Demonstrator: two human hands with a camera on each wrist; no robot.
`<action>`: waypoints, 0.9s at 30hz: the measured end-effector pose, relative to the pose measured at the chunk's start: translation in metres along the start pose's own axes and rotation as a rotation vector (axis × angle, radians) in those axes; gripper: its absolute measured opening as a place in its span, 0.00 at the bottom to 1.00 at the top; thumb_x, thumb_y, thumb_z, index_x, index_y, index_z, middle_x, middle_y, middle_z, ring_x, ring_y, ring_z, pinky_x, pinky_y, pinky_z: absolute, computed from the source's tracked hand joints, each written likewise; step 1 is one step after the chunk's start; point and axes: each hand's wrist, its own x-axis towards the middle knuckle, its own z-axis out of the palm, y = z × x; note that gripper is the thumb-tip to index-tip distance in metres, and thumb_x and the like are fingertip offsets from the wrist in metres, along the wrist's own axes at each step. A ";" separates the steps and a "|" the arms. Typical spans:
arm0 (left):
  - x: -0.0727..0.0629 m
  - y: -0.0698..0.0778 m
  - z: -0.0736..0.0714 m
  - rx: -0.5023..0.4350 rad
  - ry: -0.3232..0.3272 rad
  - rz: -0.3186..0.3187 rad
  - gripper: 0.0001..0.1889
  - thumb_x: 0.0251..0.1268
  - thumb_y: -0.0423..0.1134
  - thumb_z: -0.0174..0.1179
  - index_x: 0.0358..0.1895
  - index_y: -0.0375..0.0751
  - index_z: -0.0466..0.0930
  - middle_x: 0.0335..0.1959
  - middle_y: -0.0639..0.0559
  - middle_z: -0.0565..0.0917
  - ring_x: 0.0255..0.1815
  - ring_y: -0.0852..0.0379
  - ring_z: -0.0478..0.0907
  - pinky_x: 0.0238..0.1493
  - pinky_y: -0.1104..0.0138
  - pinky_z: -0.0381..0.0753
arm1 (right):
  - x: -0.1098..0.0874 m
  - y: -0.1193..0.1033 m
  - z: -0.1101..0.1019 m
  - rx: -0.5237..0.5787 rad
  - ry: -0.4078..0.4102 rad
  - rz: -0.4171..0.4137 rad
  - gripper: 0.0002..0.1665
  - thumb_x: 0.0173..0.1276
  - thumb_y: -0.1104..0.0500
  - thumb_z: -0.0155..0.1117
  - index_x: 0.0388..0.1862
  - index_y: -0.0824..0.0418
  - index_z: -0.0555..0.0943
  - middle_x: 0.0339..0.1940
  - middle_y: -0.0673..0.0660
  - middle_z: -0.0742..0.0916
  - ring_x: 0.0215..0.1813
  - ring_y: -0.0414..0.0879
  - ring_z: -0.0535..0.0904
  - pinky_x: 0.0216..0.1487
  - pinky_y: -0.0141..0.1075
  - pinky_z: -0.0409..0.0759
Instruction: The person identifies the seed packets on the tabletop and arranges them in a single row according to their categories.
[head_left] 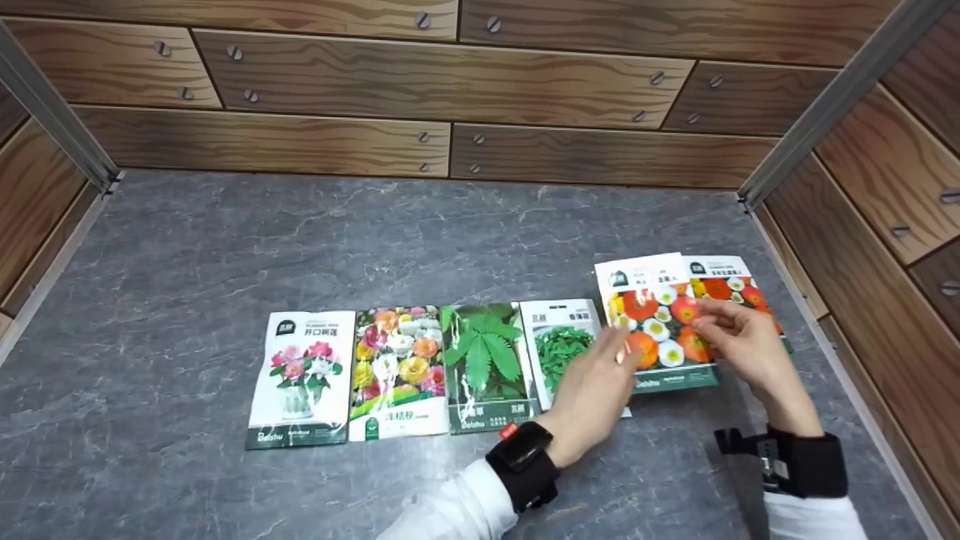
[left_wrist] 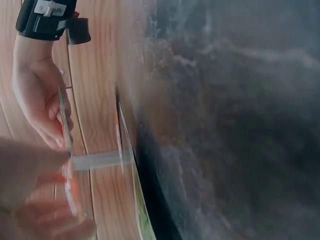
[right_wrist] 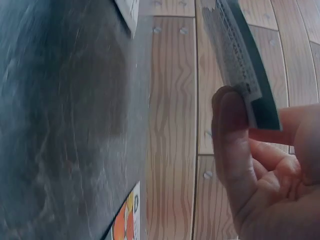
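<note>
Both hands hold a seed packet [head_left: 660, 322] printed with orange and white flowers, raised off the table. At its lower left edge is my left hand [head_left: 596, 379], fingers against the printed front. On the opposite edge, my right hand [head_left: 750, 341] pinches it between thumb and fingers. The right wrist view gives the packet's printed back [right_wrist: 237, 62], the thumb [right_wrist: 232, 117] pressed on it near a corner. Partly covered behind it lies a matching flower packet [head_left: 739, 289]. Beneath the left hand, a white packet with green leaves [head_left: 559, 345] is partly hidden.
Further left in the row lie a green-leaf packet [head_left: 484, 356], a packet of mixed colourful flowers [head_left: 401, 352] and a white packet with potted pink flowers [head_left: 304, 375]. The grey marbled table [head_left: 375, 240] meets wood-patterned walls [head_left: 450, 82] at the back and sides.
</note>
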 end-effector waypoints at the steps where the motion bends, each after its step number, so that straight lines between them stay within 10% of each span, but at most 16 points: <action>1: 0.001 0.001 0.001 0.045 -0.028 0.043 0.17 0.76 0.44 0.63 0.63 0.51 0.83 0.75 0.48 0.78 0.76 0.51 0.77 0.55 0.75 0.87 | 0.001 0.002 -0.001 -0.017 -0.001 -0.003 0.28 0.80 0.63 0.61 0.71 0.78 0.72 0.31 0.28 0.85 0.35 0.24 0.80 0.35 0.23 0.83; 10: 0.006 0.006 0.008 0.123 -0.196 0.182 0.12 0.78 0.49 0.60 0.56 0.55 0.88 0.57 0.59 0.87 0.54 0.64 0.85 0.53 0.74 0.85 | 0.006 0.010 0.002 -0.176 -0.062 0.031 0.27 0.81 0.60 0.58 0.71 0.76 0.74 0.53 0.73 0.90 0.37 0.23 0.79 0.36 0.25 0.81; 27: 0.006 0.010 0.009 0.178 -0.305 0.195 0.09 0.77 0.50 0.61 0.49 0.57 0.90 0.57 0.61 0.88 0.55 0.63 0.85 0.59 0.69 0.85 | 0.004 0.017 0.008 -0.369 -0.121 0.019 0.25 0.78 0.61 0.60 0.63 0.80 0.77 0.49 0.78 0.88 0.42 0.55 0.85 0.35 0.35 0.77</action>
